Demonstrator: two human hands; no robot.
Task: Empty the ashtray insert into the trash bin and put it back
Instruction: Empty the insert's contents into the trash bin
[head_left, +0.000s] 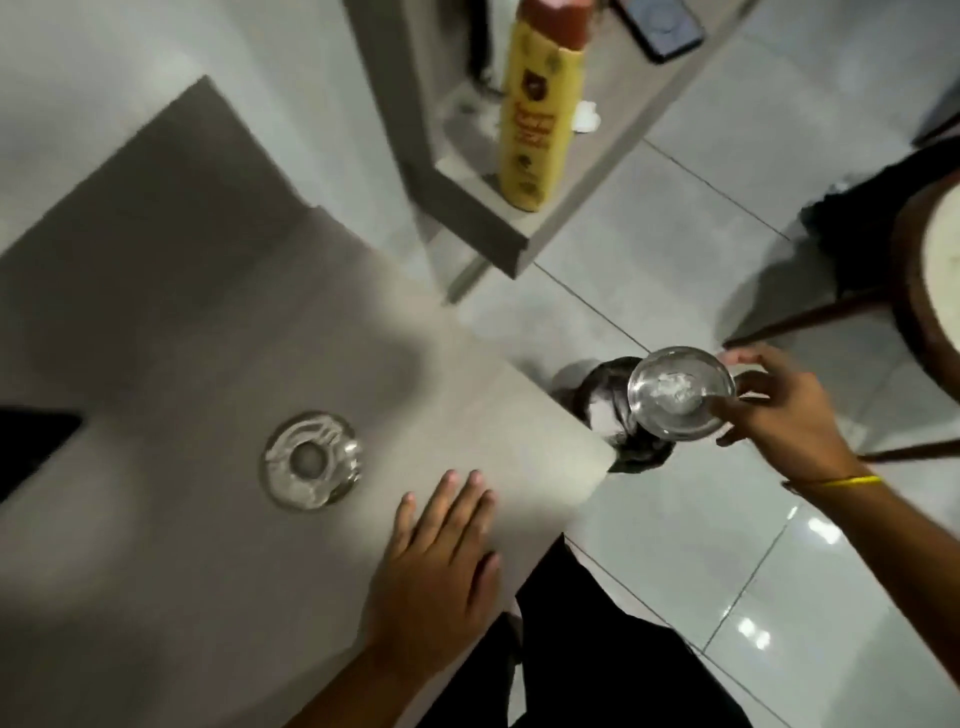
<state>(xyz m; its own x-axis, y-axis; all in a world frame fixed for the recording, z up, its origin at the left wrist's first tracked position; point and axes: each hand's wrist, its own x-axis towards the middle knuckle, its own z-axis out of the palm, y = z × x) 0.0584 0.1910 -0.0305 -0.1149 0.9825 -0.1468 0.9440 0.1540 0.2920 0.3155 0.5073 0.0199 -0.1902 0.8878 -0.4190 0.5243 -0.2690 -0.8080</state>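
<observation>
My right hand (779, 415) holds a round metal ashtray insert (675, 392) by its rim, with pale ash in its bowl. The insert hangs just off the table's corner, above a dark trash bin (618, 441) lined with a black bag on the floor. The glass ashtray base (311, 460), ring-shaped with an empty middle, sits on the grey table (208, 338). My left hand (441, 561) lies flat on the table near its front edge, fingers spread, holding nothing.
A tall yellow bottle (530, 119) stands on a lower grey shelf behind the table, beside a dark phone (665, 26). A wooden chair (924, 312) stands to the right on the glossy tiled floor (779, 597).
</observation>
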